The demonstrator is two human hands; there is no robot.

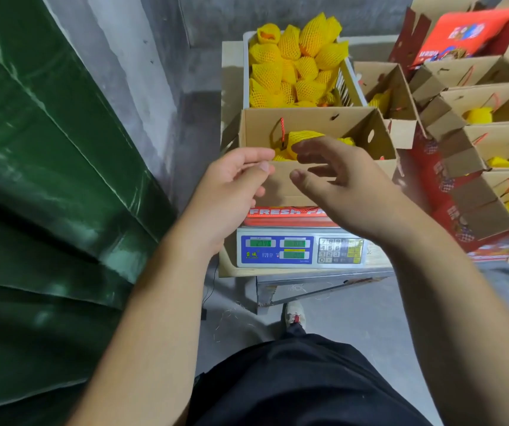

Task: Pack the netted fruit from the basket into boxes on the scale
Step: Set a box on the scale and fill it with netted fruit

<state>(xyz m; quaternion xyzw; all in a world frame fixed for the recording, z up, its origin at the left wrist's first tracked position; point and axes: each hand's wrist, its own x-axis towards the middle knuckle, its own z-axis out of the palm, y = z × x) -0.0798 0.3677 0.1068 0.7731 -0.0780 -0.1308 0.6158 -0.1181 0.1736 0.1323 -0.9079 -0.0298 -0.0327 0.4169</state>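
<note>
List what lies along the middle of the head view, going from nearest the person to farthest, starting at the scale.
scale → cardboard box standing on it, some netted fruit inside, both hands in front of its near wall → white basket heaped with yellow netted fruit → grey wall.

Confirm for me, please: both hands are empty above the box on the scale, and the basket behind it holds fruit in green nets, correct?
Not quite: the head view shows the nets in the basket are yellow, not green. The rest holds: left hand and right hand are empty above the box on the scale.
</note>
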